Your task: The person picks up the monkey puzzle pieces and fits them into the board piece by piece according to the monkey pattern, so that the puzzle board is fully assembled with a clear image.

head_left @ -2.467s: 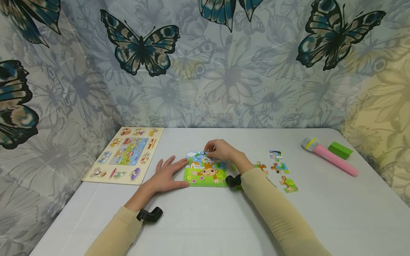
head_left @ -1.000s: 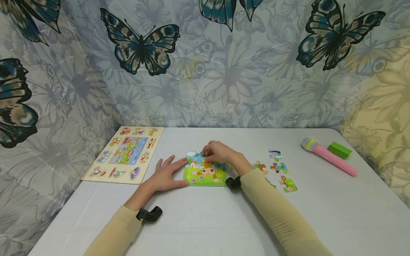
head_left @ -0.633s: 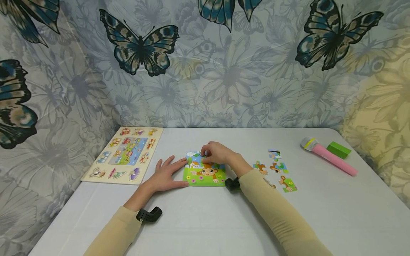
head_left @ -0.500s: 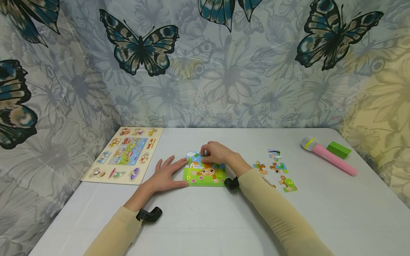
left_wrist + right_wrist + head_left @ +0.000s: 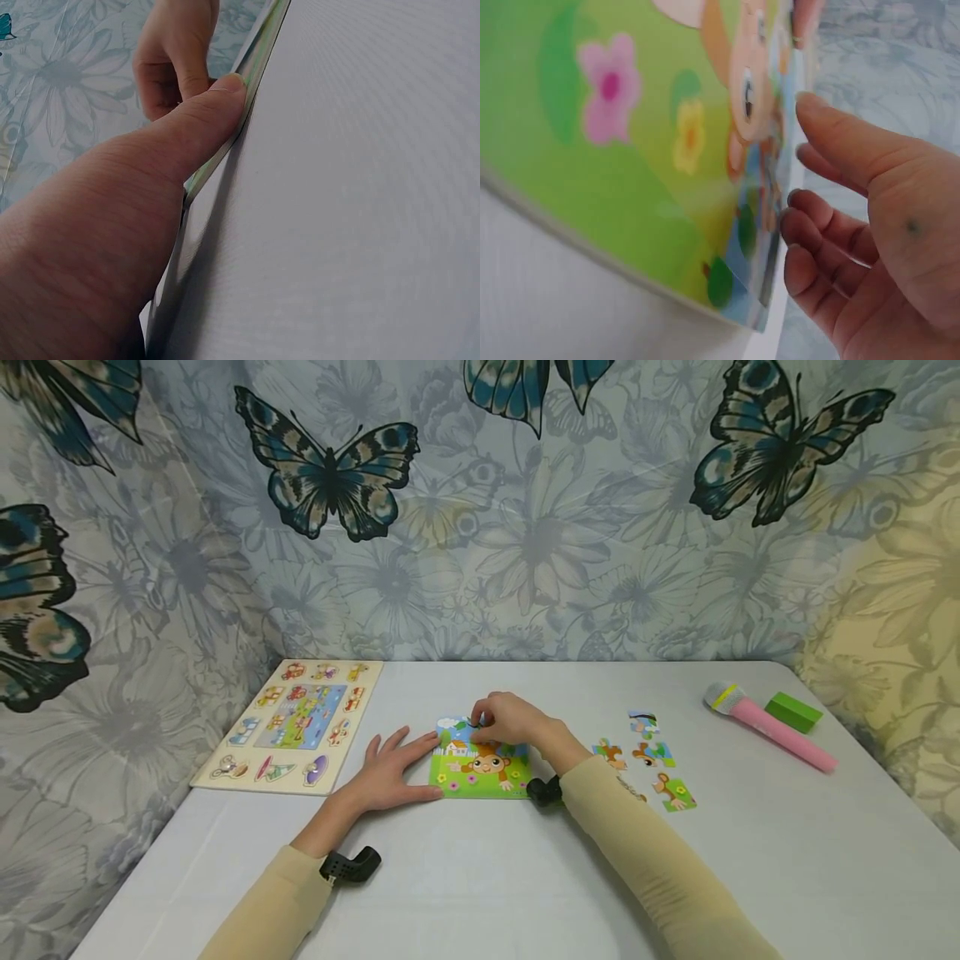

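A small tray puzzle [image 5: 487, 782] with a smiling monkey, flowers and a house lies mid-table. My left hand [image 5: 386, 774] lies at its left side with fingers spread; in the left wrist view the thumb [image 5: 214, 105] presses the puzzle's near edge. Over the upper part of the puzzle, my right hand [image 5: 513, 718] pinches a puzzle piece [image 5: 474, 722] between thumb and fingertips, mostly hidden by the hand. The right wrist view has the thumb and bent fingers [image 5: 802, 270] right at the picture surface. Several loose puzzle pieces [image 5: 678, 792] lie to the right.
A large wooden peg board [image 5: 247, 768] with small pictures sits at the left. At the far right, a pink toy microphone [image 5: 783, 735] lies beside a green block [image 5: 793, 712]. A patterned butterfly cloth hangs behind the white table [image 5: 465, 893].
My right hand has shifted slightly left over the upper part of the puzzle since the earliest frame, then held nearly still. The left hand has stayed in place.
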Demonstrator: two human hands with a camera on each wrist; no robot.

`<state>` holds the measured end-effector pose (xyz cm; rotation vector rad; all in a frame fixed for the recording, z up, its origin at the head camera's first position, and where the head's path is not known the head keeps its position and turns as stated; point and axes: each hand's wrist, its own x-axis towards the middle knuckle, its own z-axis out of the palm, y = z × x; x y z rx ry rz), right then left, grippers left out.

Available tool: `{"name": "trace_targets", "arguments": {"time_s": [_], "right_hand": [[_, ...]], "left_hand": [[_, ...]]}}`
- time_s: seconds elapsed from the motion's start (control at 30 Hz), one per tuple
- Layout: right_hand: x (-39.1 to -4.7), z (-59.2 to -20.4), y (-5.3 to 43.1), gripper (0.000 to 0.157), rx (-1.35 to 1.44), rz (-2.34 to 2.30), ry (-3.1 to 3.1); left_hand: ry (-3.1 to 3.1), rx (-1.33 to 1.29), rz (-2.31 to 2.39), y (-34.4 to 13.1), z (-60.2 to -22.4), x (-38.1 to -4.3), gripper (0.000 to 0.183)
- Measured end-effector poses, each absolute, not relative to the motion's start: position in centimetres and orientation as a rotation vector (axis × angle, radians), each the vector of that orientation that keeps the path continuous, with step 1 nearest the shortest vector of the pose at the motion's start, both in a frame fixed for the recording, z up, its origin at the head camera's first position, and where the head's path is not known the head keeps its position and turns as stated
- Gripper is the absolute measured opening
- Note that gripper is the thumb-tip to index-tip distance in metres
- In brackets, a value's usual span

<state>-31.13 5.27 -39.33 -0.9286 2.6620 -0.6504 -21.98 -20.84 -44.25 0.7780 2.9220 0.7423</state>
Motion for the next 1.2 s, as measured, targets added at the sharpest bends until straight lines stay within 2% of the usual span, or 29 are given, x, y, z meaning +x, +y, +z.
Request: {"name": "trace_targets", "arguments": {"time_s": [0.7, 1.2], "right_hand": [[-30.4, -37.7, 13.0, 0.042, -1.027, -0.888, 2.63], [-30.3, -36.8, 20.0, 0.046, -0.957, -0.888, 2.663]], "left_hand": [[2.942, 0.778, 0.728, -20.8, -44.4, -21.9, 0.084], [2.924, 0.769, 0.761, -20.7, -44.0, -21.7, 0.084]]}}
